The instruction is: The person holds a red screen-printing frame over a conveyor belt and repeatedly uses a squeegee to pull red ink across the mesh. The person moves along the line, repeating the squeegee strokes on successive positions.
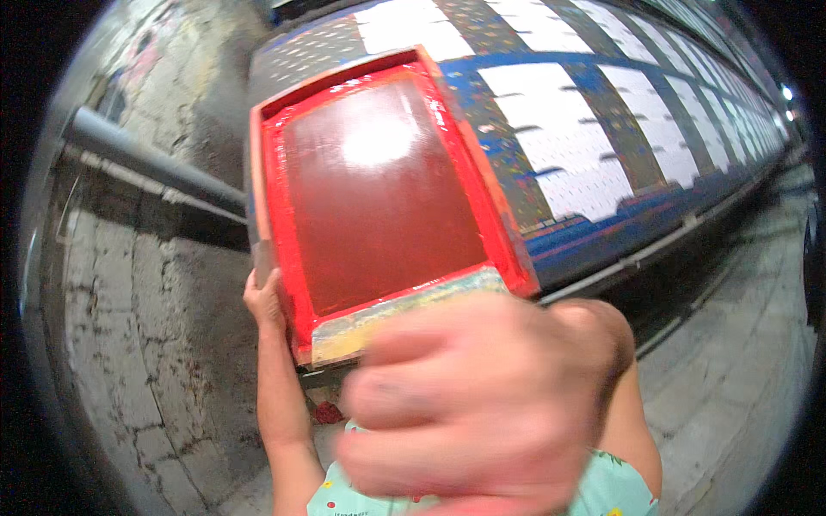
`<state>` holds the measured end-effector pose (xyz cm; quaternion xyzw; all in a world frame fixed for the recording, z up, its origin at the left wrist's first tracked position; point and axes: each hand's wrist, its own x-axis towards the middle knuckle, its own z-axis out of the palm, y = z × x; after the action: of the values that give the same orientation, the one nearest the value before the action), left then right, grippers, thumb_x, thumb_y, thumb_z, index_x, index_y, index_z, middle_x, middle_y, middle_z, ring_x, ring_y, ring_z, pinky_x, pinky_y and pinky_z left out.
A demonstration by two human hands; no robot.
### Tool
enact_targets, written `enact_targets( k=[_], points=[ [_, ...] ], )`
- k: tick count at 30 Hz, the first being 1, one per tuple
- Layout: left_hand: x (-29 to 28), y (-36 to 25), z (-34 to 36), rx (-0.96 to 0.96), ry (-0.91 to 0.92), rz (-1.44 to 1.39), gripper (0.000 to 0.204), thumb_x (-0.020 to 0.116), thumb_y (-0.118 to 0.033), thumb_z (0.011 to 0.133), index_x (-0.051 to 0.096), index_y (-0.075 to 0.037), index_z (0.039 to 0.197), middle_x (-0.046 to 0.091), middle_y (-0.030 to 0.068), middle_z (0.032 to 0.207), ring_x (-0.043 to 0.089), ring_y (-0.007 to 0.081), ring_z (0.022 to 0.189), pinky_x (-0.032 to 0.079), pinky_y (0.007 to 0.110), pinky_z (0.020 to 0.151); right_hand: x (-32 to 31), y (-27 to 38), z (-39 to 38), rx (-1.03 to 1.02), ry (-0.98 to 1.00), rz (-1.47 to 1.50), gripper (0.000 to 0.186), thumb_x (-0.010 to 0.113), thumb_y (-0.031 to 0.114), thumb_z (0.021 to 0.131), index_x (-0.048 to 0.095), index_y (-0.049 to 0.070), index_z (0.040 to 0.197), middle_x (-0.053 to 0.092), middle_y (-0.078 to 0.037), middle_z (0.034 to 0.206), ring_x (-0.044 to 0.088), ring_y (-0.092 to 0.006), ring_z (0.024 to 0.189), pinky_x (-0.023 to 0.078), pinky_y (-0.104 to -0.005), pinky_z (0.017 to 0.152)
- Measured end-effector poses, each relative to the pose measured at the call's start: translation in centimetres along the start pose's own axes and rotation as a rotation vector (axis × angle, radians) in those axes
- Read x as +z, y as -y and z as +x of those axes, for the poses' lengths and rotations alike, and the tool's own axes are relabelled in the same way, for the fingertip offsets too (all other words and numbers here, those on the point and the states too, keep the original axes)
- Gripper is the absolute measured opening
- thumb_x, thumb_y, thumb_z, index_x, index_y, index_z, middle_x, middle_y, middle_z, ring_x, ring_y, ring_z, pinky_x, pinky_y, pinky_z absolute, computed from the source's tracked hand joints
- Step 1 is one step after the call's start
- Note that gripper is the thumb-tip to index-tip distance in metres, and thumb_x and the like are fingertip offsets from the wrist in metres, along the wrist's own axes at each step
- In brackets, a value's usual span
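Note:
A screen printing frame (476, 163) with bright red inner borders and a dark red mesh (387, 224) rests over the near left end of a long printing table. My left hand (265, 297) is closed around the frame's left edge near its close corner. Raised high before the camera, my right hand (482, 396) is blurred and curled into a fist, its knuckles in front of the frame's near side. Whatever it may hold is hidden. Along the mesh's near end lies a worn strip (344, 338) stained yellow and green.
Rows of white printed pieces (564, 138) lie on the long dark, blue-streaked table (594, 249), stretching far right. A grey pipe (155, 159) runs beside the table on the left. Worn paved floor (107, 318) lies at left, with more floor at right.

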<state>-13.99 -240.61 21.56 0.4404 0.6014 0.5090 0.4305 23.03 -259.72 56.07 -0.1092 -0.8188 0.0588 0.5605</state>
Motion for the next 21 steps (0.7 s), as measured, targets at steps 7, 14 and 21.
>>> enact_targets(
  k=[7,14,21],
  points=[
    [-1.3,-1.9,6.4,0.084,0.082,0.32,0.047,0.071,-0.029,0.109,0.073,0.004,0.142,0.081,0.015,0.13,0.077,0.0282,0.117,0.058,0.04,0.104,5.2,-3.2,-11.7,0.498,0.484,-0.1,0.044,0.078,0.014,0.088,0.075,0.012,0.132,0.075,-0.01,0.109,0.074,-0.0337,0.102,0.062,-0.0475,0.087],
    [2.5,-2.4,10.6,0.308,-0.043,0.781,0.043,0.058,-0.035,0.111,0.076,-0.009,0.141,0.077,0.0201,0.136,0.068,0.0432,0.131,0.051,0.053,0.115,7.2,0.9,-21.9,0.819,0.638,-0.499,0.047,0.083,0.01,0.088,0.075,0.011,0.134,0.071,-0.01,0.136,0.067,-0.0348,0.131,0.054,-0.0512,0.109],
    [3.3,-2.1,9.9,0.399,-0.132,0.891,0.043,0.058,-0.033,0.109,0.076,-0.01,0.141,0.077,0.015,0.133,0.062,0.0386,0.135,0.042,0.063,0.118,8.4,-1.6,-19.5,0.75,0.745,-0.654,0.048,0.074,0.004,0.085,0.076,0.01,0.132,0.076,-0.012,0.128,0.073,-0.0342,0.119,0.058,-0.0494,0.102]
  ],
)
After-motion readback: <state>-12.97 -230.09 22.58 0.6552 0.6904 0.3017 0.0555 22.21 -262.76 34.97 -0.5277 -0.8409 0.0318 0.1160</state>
